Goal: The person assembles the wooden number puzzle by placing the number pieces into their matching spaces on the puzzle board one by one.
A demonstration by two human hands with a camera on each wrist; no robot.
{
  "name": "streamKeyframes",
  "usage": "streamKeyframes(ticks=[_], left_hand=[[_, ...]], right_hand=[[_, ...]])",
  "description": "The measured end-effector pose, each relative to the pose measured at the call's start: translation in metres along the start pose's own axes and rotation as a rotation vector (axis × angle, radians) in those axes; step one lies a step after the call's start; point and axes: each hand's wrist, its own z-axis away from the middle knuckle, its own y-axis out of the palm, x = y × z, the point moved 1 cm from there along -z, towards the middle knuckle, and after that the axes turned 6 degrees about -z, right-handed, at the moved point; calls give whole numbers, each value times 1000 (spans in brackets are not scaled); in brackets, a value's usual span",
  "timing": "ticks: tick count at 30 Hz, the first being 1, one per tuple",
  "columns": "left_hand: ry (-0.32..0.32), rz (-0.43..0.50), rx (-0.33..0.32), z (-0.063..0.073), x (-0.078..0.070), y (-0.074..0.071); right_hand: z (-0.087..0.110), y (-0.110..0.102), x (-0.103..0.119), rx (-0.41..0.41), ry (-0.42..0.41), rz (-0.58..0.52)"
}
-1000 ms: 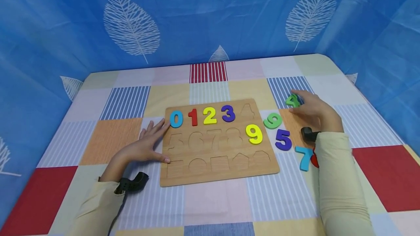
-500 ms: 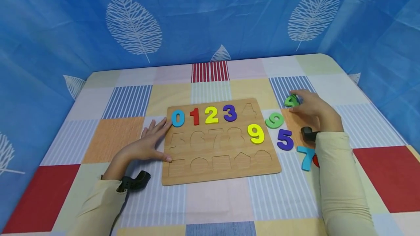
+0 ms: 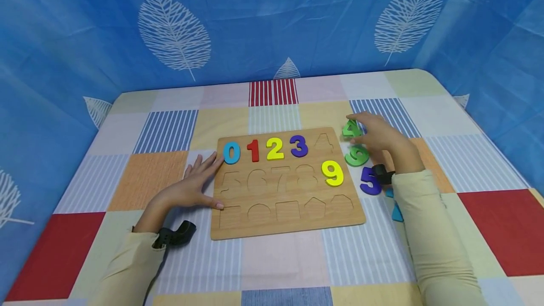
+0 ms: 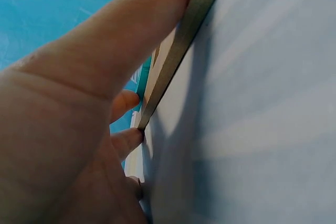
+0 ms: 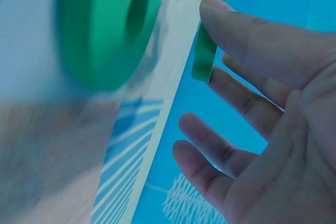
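Note:
My right hand [image 3: 380, 136] pinches a green number 4 [image 3: 352, 129] between thumb and fingers, beside the top right corner of the wooden puzzle board [image 3: 267, 198]. In the right wrist view the green 4 [image 5: 205, 53] shows edge-on, away from the tabletop. Just below it in the head view lies a green 9-shaped number [image 3: 357, 156], possibly a turned 6. My left hand [image 3: 191, 188] rests spread along the board's left edge, thumb on the wood. On the board sit a blue 0 [image 3: 231, 153], red 1 [image 3: 253, 150], yellow 2 [image 3: 275, 148], purple 3 [image 3: 299, 146] and yellow 9 [image 3: 332, 173].
Right of the board lie a purple 5 [image 3: 370, 181] and a blue 7 [image 3: 396, 209], the latter partly hidden by the right sleeve [image 3: 429, 225]. Outlined recesses fill the board's other rows. A patchwork cloth [image 3: 284, 263] covers the table, with a blue curtain [image 3: 263, 18] behind.
My right hand has carried the green 4 leftward from the striped patch to beside the board. Its forearm now covers more of the blue 7 and all of a red piece. The left hand stays put.

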Motion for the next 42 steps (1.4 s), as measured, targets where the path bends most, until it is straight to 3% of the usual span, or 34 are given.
streamKeyframes(ticks=[12,25,33,42], left_hand=[[4,7,3,0,-1,-1],[3,1,6,0,0,-1],[5,9,6,0,1,0],[5,13,6,0,1,0]], right_hand=[[-2,13,28,16,-163,20],[-6,29,40,52,-131,71],[-6,33,43,76,-189,127],[-9,37,42,90,-197,108]])
